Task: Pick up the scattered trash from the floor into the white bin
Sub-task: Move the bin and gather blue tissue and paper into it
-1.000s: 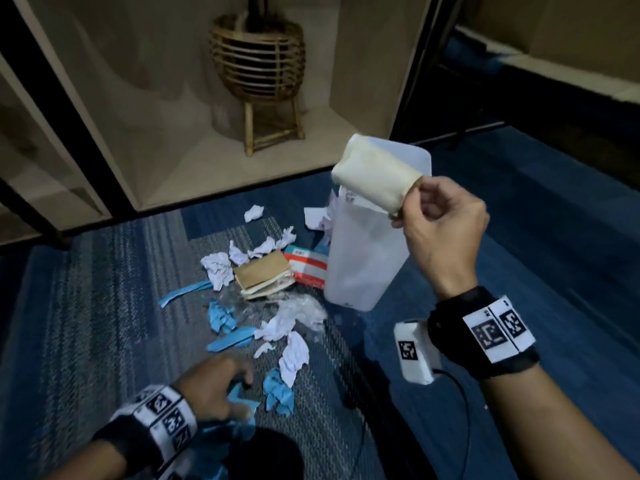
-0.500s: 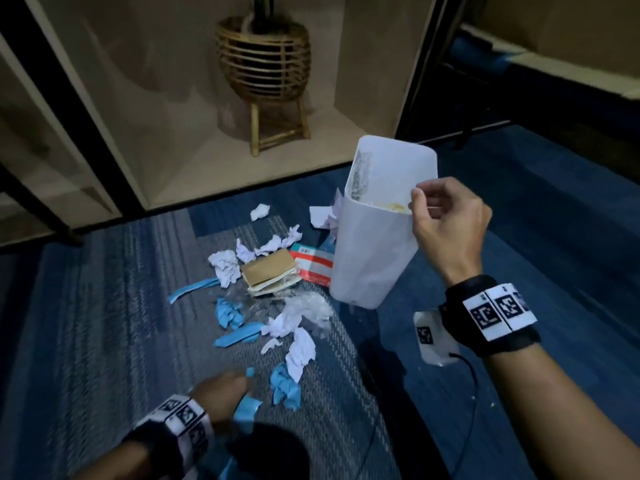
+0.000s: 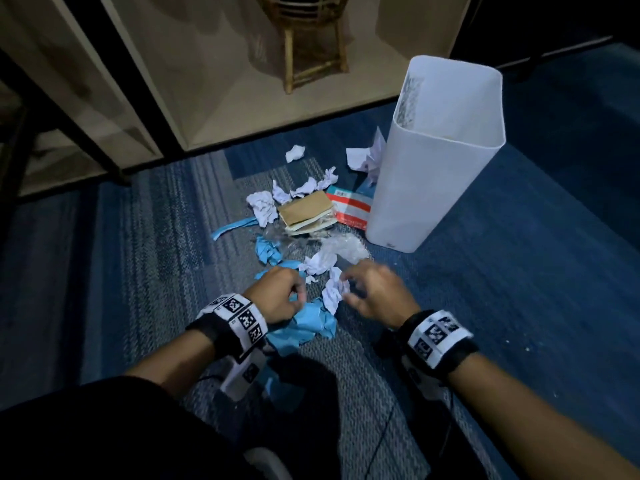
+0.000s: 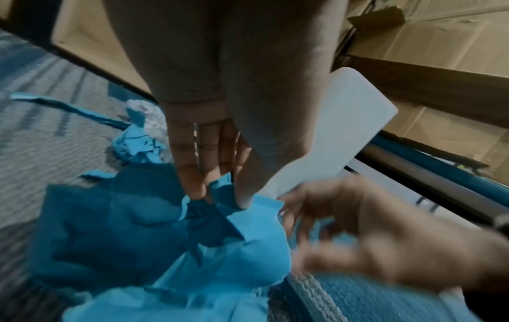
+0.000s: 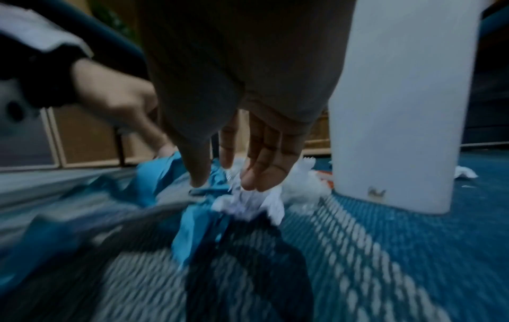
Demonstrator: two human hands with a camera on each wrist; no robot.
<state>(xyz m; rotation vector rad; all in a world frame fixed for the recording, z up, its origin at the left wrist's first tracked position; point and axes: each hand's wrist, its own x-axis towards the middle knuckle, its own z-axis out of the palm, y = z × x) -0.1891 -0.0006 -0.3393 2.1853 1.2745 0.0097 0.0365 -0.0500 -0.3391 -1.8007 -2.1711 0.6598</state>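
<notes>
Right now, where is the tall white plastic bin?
In the head view the tall white plastic bin stands upright on the blue carpet, right of the paper scraps, with the red-and-white packet against its left base.

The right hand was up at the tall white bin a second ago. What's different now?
The right hand let go of the tall white plastic bin, dropped to the carpet and now reaches for a crumpled white paper. The left hand still grips crumpled blue paper. The bin and other scraps stayed put.

Dim room with blue striped carpet (image 3: pixel 145 258) underfoot. Beyond it, a pale beige floor (image 3: pixel 221 81) (framed by dark posts) holds a wicker plant stand (image 3: pixel 304 32).
</notes>
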